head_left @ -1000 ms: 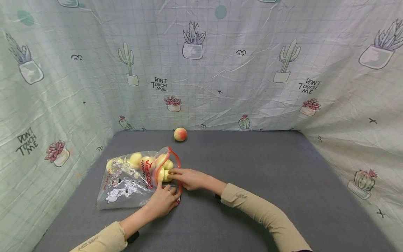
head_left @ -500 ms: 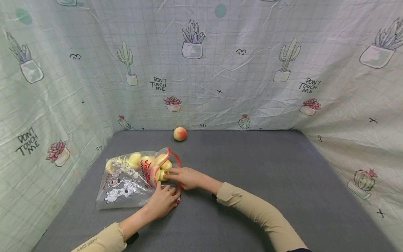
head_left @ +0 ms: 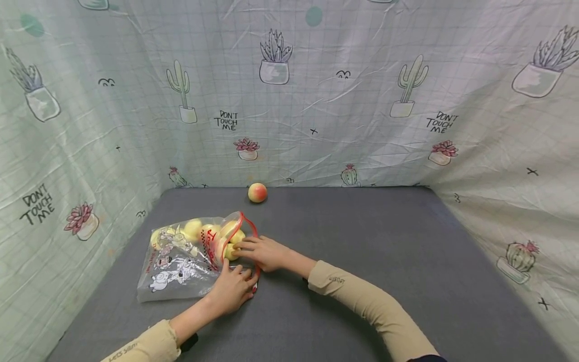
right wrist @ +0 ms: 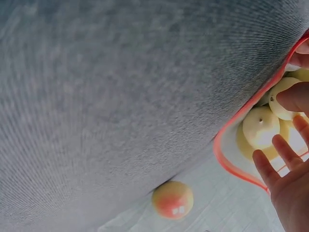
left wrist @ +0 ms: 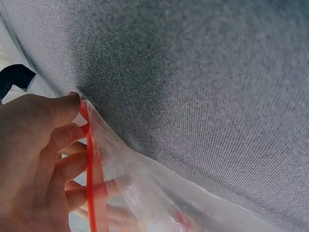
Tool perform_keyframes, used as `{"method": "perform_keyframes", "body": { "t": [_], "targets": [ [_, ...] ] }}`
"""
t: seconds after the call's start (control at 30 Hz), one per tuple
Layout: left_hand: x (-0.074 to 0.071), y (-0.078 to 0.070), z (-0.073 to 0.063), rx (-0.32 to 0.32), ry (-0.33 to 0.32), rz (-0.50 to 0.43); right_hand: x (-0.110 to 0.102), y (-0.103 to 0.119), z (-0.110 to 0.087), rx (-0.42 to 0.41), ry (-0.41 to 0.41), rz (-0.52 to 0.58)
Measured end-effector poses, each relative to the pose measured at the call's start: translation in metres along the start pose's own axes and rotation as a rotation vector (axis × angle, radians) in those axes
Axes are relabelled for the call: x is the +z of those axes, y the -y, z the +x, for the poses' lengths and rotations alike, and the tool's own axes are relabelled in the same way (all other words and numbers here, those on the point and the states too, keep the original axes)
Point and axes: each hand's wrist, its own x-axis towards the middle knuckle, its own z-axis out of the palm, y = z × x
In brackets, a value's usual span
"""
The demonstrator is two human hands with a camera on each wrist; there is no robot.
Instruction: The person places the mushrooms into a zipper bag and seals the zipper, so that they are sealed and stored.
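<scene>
A clear plastic zip bag with printed cartoon animals lies on its side at the table's left, its red-edged mouth gaping rightward. Several yellow round fruits are inside. My left hand pinches the near edge of the mouth; in the left wrist view the thumb and a finger hold the red strip. My right hand reaches into the mouth beside a yellow fruit. In the right wrist view its fingers are spread, and the thumb overlaps one fruit; whether it touches is unclear.
A red-and-yellow round fruit sits at the table's back edge, outside the bag. The dark grey table stretches to the right. A cloth curtain printed with cacti surrounds the back and sides.
My right hand has moved slightly left, further into the bag mouth with a yellow fruit, and its fingers have loosened from it. The left hand keeps its hold on the bag's edge.
</scene>
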Motion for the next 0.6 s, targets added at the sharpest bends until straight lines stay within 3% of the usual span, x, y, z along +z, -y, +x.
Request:
{"method": "perform_keyframes", "body": {
  "t": [0.3,0.6],
  "targets": [
    [-0.0022,0.0001,-0.0008,-0.002,0.033,-0.021,0.0025,-0.0051,-0.0006,-0.024,-0.016,0.013],
    [-0.0015,0.0011,-0.0026,0.005,0.023,-0.030,0.0040,-0.0075,0.0010,-0.039,-0.004,-0.048]
  ]
}}
